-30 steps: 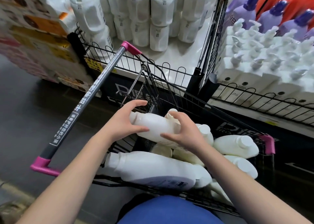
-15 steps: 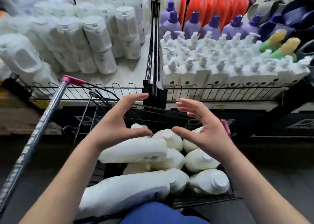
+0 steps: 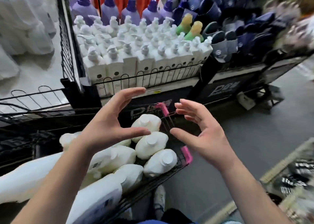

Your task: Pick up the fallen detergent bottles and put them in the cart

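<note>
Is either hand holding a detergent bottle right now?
No: the left hand and right hand are both open and empty; the bottles lie in the cart.

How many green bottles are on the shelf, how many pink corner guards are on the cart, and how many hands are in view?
Green bottles: 2
Pink corner guards: 2
Hands: 2, the left hand and the right hand, both holding nothing
Total: 6

both forearms outstretched; left grip [image 3: 108, 126] and right grip [image 3: 202, 135] empty, fingers loosely spread
</note>
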### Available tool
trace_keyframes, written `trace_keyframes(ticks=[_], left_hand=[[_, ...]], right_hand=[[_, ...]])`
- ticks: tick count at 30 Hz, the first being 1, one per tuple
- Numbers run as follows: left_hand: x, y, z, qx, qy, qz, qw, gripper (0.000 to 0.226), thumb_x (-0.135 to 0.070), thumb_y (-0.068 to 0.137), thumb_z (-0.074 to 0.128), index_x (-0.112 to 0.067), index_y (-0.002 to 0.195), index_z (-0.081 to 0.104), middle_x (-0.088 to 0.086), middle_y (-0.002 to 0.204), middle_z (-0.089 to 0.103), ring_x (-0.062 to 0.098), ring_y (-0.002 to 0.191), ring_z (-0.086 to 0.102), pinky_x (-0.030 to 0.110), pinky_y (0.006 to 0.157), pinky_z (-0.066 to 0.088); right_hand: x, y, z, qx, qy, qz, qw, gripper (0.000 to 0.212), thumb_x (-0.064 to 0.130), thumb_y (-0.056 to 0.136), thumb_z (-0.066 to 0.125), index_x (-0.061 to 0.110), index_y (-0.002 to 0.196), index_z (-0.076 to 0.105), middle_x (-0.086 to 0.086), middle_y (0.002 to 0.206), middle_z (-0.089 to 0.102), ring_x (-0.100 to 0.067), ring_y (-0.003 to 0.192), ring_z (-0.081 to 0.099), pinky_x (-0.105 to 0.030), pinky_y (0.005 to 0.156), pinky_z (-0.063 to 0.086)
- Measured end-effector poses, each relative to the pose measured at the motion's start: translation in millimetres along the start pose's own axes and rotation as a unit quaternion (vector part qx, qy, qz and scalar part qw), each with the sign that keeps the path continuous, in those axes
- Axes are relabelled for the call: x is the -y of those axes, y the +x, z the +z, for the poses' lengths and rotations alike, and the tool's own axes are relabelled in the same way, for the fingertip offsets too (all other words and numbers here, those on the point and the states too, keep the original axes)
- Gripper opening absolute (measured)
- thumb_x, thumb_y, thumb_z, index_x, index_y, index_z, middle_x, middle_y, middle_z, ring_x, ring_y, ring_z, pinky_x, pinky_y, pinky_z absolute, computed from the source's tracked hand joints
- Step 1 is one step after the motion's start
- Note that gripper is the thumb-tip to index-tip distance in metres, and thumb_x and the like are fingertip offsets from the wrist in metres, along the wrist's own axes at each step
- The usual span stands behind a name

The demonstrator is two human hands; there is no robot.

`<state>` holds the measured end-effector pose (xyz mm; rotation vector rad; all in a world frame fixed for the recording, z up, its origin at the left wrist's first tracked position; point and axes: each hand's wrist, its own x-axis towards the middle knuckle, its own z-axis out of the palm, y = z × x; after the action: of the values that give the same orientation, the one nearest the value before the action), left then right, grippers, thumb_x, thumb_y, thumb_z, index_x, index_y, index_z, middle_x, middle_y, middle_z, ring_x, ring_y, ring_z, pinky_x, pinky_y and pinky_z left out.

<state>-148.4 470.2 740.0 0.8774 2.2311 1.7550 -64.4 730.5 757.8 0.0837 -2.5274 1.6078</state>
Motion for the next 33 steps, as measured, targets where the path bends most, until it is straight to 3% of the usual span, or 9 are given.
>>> trace_keyframes(ticks=[4, 9, 13, 20, 26, 33], left_hand=[[-6, 41, 54, 0.067, -0.020, 0.026, 0.997, 0.093, -0.041, 0.071, 0.094, -0.026, 0.150, 0.048, -0.013, 0.155, 0.053, 0.008, 0.150, 0.043, 0.034, 0.128, 0.029], [-12, 92, 128, 0.132, -0.030, 0.056, 0.989, 0.089, -0.043, 0.070, 0.090, -0.027, 0.148, 0.050, -0.008, 0.154, 0.055, 0.012, 0.146, 0.048, 0.046, 0.125, 0.036], [-25, 149, 203, 0.198, -0.020, 0.074, 0.977, 0.088, -0.045, 0.071, 0.090, -0.029, 0.148, 0.050, -0.012, 0.154, 0.054, 0.007, 0.150, 0.043, 0.044, 0.128, 0.030], [-57, 281, 368, 0.249, -0.009, 0.102, 0.963, 0.088, -0.053, 0.074, 0.088, -0.034, 0.149, 0.047, -0.011, 0.156, 0.052, 0.009, 0.151, 0.042, 0.037, 0.127, 0.028], [-105, 384, 488, 0.277, -0.019, 0.120, 0.953, 0.091, -0.047, 0.074, 0.090, -0.025, 0.151, 0.047, -0.009, 0.157, 0.052, 0.010, 0.151, 0.042, 0.042, 0.129, 0.028], [-107, 475, 587, 0.306, -0.065, 0.122, 0.942, 0.091, -0.051, 0.074, 0.090, -0.021, 0.150, 0.048, -0.001, 0.156, 0.054, 0.016, 0.151, 0.043, 0.051, 0.129, 0.026]], right_hand=[[-17, -24, -57, -0.084, -0.015, 0.015, 0.996, 0.068, 0.027, 0.081, 0.084, 0.026, 0.143, 0.056, 0.011, 0.137, 0.068, -0.016, 0.132, 0.062, -0.041, 0.113, 0.047], [-63, -59, -127, -0.196, -0.004, 0.042, 0.980, 0.065, 0.025, 0.081, 0.084, 0.028, 0.140, 0.056, 0.010, 0.135, 0.069, -0.019, 0.128, 0.065, -0.043, 0.111, 0.049], [-111, -81, -199, -0.262, 0.004, 0.060, 0.963, 0.066, 0.024, 0.080, 0.087, 0.022, 0.139, 0.056, 0.005, 0.135, 0.070, -0.020, 0.126, 0.066, -0.046, 0.111, 0.049], [-190, -66, -381, -0.302, 0.001, 0.044, 0.952, 0.067, 0.034, 0.077, 0.085, 0.034, 0.137, 0.055, 0.010, 0.136, 0.068, -0.019, 0.127, 0.065, -0.046, 0.112, 0.048], [-222, -57, -527, -0.311, 0.005, 0.041, 0.950, 0.071, 0.058, 0.076, 0.084, 0.035, 0.137, 0.056, 0.012, 0.135, 0.068, -0.018, 0.128, 0.065, -0.041, 0.111, 0.047], [-273, -53, -621, -0.347, -0.009, 0.059, 0.936, 0.065, 0.035, 0.079, 0.083, 0.027, 0.138, 0.057, 0.012, 0.133, 0.070, -0.016, 0.126, 0.066, -0.046, 0.112, 0.048]])
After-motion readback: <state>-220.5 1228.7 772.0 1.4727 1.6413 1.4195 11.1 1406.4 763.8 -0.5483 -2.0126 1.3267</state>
